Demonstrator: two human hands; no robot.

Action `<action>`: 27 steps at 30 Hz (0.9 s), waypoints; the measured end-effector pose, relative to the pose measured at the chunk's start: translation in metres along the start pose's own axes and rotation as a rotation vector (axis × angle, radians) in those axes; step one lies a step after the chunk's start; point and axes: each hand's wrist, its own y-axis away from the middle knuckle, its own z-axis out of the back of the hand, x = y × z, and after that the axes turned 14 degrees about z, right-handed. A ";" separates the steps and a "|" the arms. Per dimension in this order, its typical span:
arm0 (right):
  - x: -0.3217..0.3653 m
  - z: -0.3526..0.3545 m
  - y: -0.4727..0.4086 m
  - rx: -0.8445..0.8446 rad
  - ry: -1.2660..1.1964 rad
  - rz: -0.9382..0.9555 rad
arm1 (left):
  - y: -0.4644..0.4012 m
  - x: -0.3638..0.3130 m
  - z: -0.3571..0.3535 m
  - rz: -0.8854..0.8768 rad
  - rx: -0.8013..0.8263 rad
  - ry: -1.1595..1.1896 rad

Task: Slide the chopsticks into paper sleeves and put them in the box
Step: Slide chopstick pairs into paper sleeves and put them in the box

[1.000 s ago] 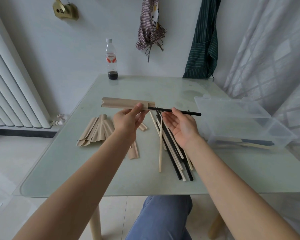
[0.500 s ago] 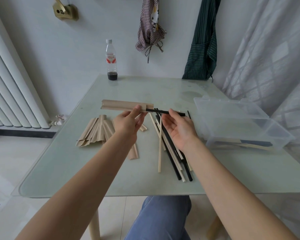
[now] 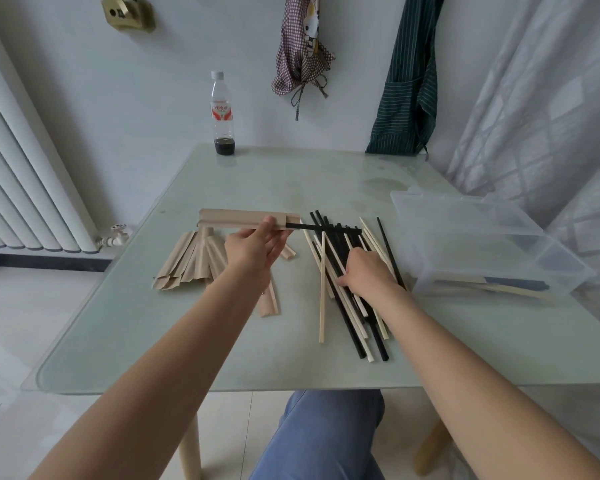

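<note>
Chopsticks (image 3: 347, 289), black and pale, lie in a loose heap on the desk (image 3: 291, 174) toward its right side, just beside the box; the right hand (image 3: 368, 275) rests palm down on this heap, fingers curled among the sticks, though whether they pinch one I cannot tell; the left hand (image 3: 257, 245) is raised above the desk's middle and pinches the open end of a brown paper sleeve (image 3: 243, 220) between thumb and fingers, the sleeve held level and pointing left; a black chopstick (image 3: 326, 229) juts out of the sleeve's right end, partly inside, its free end reaching over the far end of the heap; more paper sleeves (image 3: 187, 265) are fanned out on the desk toward its left edge, with a few single ones lying under and beside the left forearm; the clear plastic box (image 3: 482, 244) stands at the right edge, some sleeved chopsticks lying on its bottom; a bottle (image 3: 222, 116) with a little dark liquid stands at the far edge.
</note>
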 end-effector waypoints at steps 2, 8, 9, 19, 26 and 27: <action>0.004 0.002 0.000 0.017 0.050 -0.004 | 0.000 -0.001 0.001 -0.001 0.006 0.002; 0.013 0.009 0.000 0.038 0.127 0.017 | 0.000 -0.002 0.003 -0.010 0.013 0.013; 0.012 0.009 -0.002 0.055 0.094 0.002 | 0.000 -0.003 0.003 -0.012 0.006 0.014; -0.002 0.028 0.005 0.011 -0.923 -0.114 | 0.001 -0.004 0.000 -0.012 -0.222 -0.051; 0.007 0.048 0.015 -0.085 -1.084 -0.045 | 0.002 -0.005 0.001 -0.020 -0.324 -0.078; 0.009 0.049 0.015 -0.110 -1.106 -0.030 | 0.003 -0.004 0.002 -0.016 -0.307 -0.123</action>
